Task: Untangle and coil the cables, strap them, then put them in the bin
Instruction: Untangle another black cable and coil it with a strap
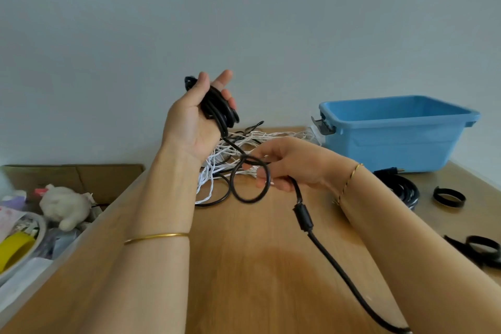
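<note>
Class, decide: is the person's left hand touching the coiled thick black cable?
Touching. The head view shows the left hand raised, its fingers curled round the loops of the thick black cable.

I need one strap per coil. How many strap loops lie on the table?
2. The far strap loop lies in front of the blue bin; the near strap loop lies at the frame's right edge, partly cut off. Others may be hidden there.

**Home room, by the looks**

A wooden table (257, 266) with a blue plastic bin (393, 141) is set against a bare wall (271, 22). Alongside, a cardboard box (81, 176) is crammed with clutter: plush toy (65, 205), yellow tape roll (13, 251).
</note>
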`<state>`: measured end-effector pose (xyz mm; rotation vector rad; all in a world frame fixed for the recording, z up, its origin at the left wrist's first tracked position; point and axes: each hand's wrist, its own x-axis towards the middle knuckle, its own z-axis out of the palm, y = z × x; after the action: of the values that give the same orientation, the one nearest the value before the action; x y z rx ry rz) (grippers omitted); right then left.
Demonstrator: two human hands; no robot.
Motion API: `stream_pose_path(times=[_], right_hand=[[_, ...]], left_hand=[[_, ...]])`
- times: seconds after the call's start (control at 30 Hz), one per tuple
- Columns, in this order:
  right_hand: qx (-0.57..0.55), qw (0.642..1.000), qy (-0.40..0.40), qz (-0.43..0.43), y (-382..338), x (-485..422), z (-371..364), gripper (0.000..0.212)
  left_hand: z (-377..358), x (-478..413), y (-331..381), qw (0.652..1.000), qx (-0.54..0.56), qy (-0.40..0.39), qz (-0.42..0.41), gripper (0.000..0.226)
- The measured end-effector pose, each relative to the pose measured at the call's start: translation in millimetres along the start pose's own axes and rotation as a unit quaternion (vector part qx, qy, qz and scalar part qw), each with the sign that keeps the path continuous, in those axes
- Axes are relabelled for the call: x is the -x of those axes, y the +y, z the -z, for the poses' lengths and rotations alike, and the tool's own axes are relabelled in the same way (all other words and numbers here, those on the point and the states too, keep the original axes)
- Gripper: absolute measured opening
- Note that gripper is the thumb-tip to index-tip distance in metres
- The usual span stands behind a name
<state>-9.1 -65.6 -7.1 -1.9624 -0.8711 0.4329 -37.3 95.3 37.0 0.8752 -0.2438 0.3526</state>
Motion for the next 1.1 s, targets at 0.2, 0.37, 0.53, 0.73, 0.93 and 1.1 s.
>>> stream_pose_path(times=[0.2,0.37,0.53,0.73,0.93,1.1], right_hand=[[0.136,0.99,-0.033,0.009,-10,10,5,0.015],[0.016,0.999,0.003,0.048,-21,17,14,0.006],[-0.131,0.978,0.114,0.114,-32,18,16,0.009],[-0.23,0.916,0.293,0.147,-25,13,19,0.026],[-0.292,0.864,0.39,0.127,-16,12,30,0.027],[-0.333,0.827,0.444,0.091,-3,20,45,0.027]], left_hand=[[26,-10,-11,0.983,-0.137,0.084,-0.089,0.004],[37,-8,-24,0.916,-0.363,0.107,-0.132,0.013],[28,-3,-30,0.872,-0.479,0.052,-0.092,0.015],[22,1,-30,0.823,-0.567,-0.016,0.037,0.029],[12,13,-23,0.86,-0.471,-0.146,0.13,0.065],[6,19,-16,0.849,-0.428,-0.242,0.193,0.049]])
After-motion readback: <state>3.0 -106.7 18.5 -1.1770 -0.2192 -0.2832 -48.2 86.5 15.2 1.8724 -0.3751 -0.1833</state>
